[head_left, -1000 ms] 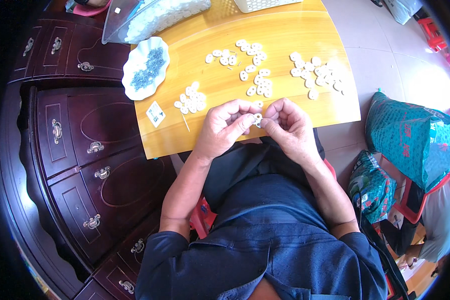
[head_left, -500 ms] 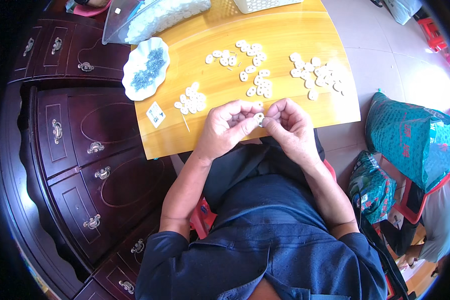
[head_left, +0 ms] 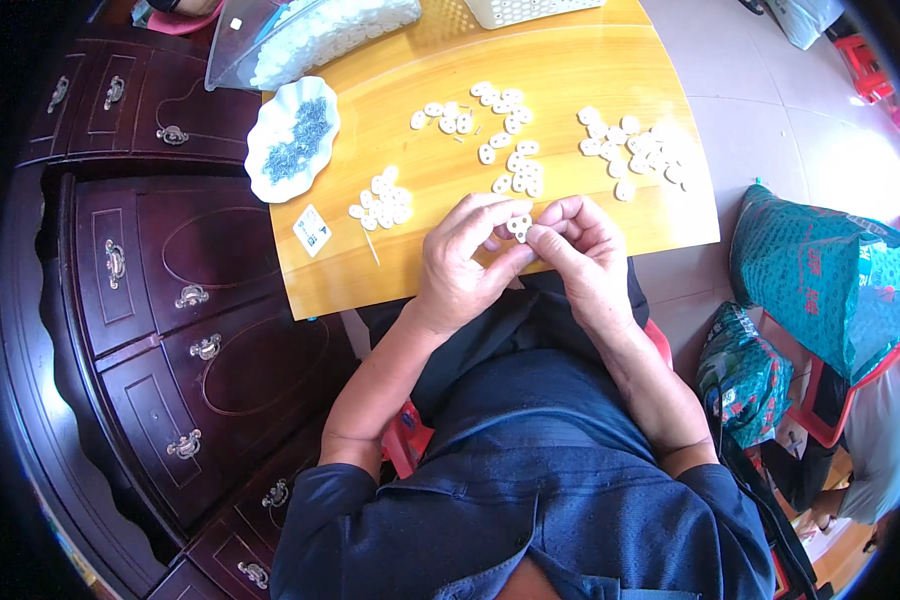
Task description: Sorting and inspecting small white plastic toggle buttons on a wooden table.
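Observation:
My left hand [head_left: 465,260] and my right hand [head_left: 582,250] meet over the near edge of a yellow wooden table [head_left: 570,90]. Between their fingertips they pinch one small white plastic piece [head_left: 519,227] with holes in it. Several loose white pieces lie in clusters on the table: one group [head_left: 382,203] left of my hands, one [head_left: 515,165] just beyond them, one [head_left: 635,150] at the right. A thin stick [head_left: 370,245] lies near the left group.
A white dish of small dark metal bits [head_left: 292,138] sits at the table's left edge, a clear bag of white parts [head_left: 315,35] behind it. A dark wooden drawer cabinet [head_left: 160,300] stands on the left. Green bags [head_left: 820,270] lie on the floor, right.
Both hands stay together at the table's edge; the fingers have shifted slightly on the white piece.

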The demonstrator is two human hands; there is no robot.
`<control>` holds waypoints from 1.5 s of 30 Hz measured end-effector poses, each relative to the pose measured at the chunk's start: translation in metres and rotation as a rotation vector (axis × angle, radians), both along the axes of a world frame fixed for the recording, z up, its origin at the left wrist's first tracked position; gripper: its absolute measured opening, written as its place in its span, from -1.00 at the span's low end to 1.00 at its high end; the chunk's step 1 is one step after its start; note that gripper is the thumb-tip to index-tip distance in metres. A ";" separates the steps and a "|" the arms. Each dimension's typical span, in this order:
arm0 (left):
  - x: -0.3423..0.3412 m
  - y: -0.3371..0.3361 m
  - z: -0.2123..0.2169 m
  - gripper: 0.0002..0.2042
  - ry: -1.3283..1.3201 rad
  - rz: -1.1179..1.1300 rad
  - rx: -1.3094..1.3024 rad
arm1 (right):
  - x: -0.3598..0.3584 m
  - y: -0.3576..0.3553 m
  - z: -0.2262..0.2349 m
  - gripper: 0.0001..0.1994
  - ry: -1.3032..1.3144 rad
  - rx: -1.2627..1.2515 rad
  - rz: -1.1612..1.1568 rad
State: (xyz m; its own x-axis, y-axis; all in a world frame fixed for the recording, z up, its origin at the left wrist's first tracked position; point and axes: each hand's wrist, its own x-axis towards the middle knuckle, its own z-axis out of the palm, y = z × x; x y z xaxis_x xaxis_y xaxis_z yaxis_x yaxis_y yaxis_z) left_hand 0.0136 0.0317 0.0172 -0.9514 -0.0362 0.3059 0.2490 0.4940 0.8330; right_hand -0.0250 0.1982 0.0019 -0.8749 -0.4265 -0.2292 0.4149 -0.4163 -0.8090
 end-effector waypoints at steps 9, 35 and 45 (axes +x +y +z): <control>-0.002 0.000 -0.001 -0.63 0.067 -0.011 0.009 | -0.002 0.001 0.000 -0.92 0.013 -0.029 0.018; -0.004 -0.001 0.003 -0.73 0.009 -0.043 -0.019 | -0.004 0.000 -0.006 -0.93 -0.008 -0.115 -0.033; -0.003 0.005 0.001 -0.75 0.060 -0.006 -0.034 | 0.003 -0.001 -0.008 -0.91 -0.038 -0.115 -0.096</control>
State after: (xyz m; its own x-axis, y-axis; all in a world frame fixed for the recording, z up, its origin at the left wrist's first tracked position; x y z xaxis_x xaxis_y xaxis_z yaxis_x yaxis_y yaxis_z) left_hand 0.0106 0.0372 0.0180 -0.9315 -0.0197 0.3632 0.3008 0.5199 0.7995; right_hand -0.0220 0.1968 -0.0059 -0.9046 -0.3666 -0.2176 0.3983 -0.5449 -0.7379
